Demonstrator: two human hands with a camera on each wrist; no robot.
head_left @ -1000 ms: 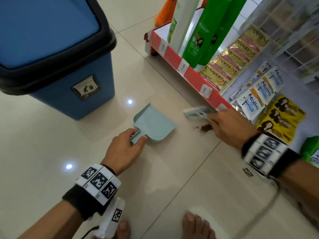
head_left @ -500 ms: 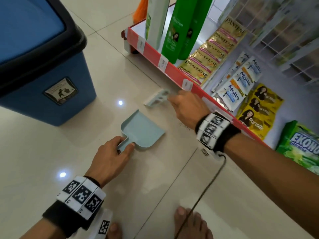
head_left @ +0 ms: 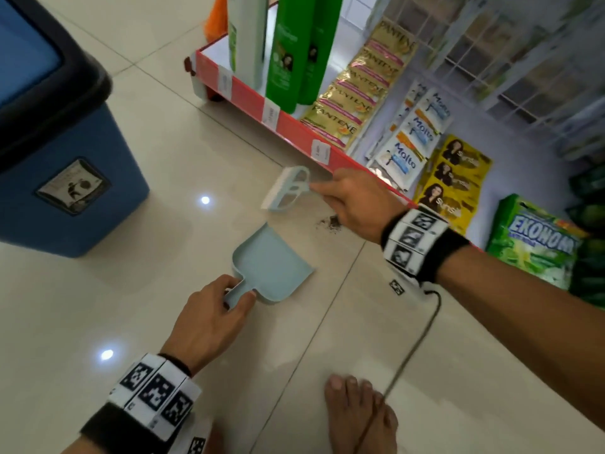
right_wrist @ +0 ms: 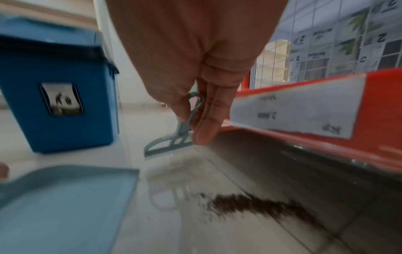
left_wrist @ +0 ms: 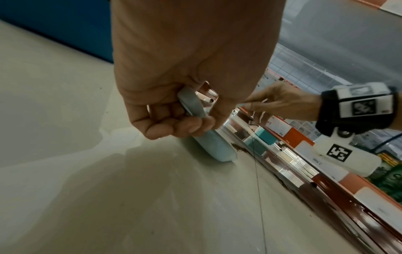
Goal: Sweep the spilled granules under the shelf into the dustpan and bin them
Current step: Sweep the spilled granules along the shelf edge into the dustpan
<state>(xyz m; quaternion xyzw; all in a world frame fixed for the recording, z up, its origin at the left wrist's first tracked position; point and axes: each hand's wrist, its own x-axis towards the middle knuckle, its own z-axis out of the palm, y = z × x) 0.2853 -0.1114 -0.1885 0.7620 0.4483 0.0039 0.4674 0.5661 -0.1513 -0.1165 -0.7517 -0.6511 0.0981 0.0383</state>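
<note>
Left hand (head_left: pixel 209 317) first, low and centre in the head view: my fingers and thumb are curled round the handle of the pale blue dustpan (head_left: pixel 273 268), which lies flat on the tiled floor (head_left: pixel 163 178) with its open lip turned toward the shelf. Just beyond that lip, at mid-frame, the dark granules (head_left: pixel 329 223) sit in a small heap on the tile, close under the red shelf edge (head_left: pixel 294 132) and apart from the pan. Above them my right hand (head_left: pixel 357 204) pinches the handle of the small brush (head_left: pixel 288 188) between thumb and fingers, its head held up off the floor, to the upper left of the heap. Farther off, in the upper left of the frame, stands the blue bin (head_left: pixel 75 178), lid on.

As I judge it, I am mid-sweep, with the brush raised between strokes. Next I should set the bristles down behind the heap, on the shelf side, and draw it toward the pan while my left hand keeps the lip pressed to the tile.
</note>
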